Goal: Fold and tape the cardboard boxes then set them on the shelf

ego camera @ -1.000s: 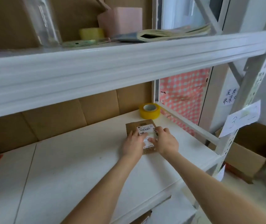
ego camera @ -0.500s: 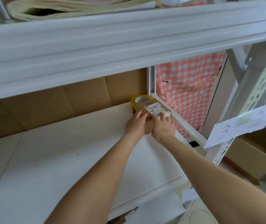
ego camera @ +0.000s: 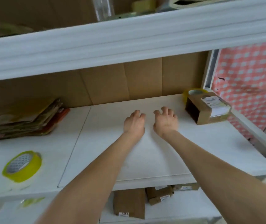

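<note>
1. Two bare hands hover over the white shelf board (ego camera: 145, 159), mid-shelf, side by side and close but not touching each other.
2. Left hand (ego camera: 134, 122): fingers loosely curled, holding nothing.
3. Right hand (ego camera: 165, 121): same, fingers spread and lightly bent, empty.
4. Small brown cardboard box with a white printed label (ego camera: 208, 109) sits on the board at the far right back corner, apart from the right hand. Label is on top and runs over the near edge. Its left face is dark; can't tell whether that end is open.
5. Yellow roll of clear tape (ego camera: 193, 92) sits directly behind the box, partly hidden by it.
6. Second yellow tape roll (ego camera: 22, 166) lies tilted on the board at front left, well apart from both hands.
7. Stack of flattened cardboard sheets (ego camera: 24, 120) lies at back left.
8. Brown cardboard panel (ego camera: 129, 81) lines the back of the bay.
9. Lower shelf: one flat brown package (ego camera: 129, 202) and several small brown boxes (ego camera: 159, 195) just beside it.
10. Pink-and-white checked sheet (ego camera: 250, 81) hangs to the right of the frame.
</note>
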{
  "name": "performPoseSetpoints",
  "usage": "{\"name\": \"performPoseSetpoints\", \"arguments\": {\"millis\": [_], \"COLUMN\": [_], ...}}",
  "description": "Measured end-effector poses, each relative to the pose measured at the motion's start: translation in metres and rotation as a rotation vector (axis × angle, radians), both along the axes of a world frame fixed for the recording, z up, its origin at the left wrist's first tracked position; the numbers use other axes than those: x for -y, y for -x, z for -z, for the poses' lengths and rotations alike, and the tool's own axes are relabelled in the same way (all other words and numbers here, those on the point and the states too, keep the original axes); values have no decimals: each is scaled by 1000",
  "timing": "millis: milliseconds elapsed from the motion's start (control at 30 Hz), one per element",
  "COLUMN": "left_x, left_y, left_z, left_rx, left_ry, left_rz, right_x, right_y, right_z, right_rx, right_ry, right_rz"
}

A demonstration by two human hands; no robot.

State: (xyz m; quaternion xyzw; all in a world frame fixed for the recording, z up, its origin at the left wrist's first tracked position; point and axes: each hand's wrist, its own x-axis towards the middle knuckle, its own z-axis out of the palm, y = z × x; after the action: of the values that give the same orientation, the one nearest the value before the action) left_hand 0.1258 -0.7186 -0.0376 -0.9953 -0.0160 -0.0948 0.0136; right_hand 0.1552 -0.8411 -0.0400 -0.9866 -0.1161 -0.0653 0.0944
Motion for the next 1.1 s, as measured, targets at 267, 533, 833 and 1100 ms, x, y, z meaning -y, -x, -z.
{"name": "performPoseSetpoints", "arguments": {"millis": [267,533,833,1100], "left_x": [-183,-345,-463,-566], "left_y": [93,173,195,218], "left_z": [6,-1,-2,18], "left_rx": [28,43,57,1], "left_ry": [39,102,94,77], "left_rz": [-70,-166,-309,-419], "right_x": [-184,-353,-489,-588], "right_y": [90,169,174,177], "right_z": [-3,-14,-11,3], "right_rx": [-4,-23,-8,-56], "right_ry": [16,-28,-27,-23], "right_rz": [-107,-226,-355,-436]}}
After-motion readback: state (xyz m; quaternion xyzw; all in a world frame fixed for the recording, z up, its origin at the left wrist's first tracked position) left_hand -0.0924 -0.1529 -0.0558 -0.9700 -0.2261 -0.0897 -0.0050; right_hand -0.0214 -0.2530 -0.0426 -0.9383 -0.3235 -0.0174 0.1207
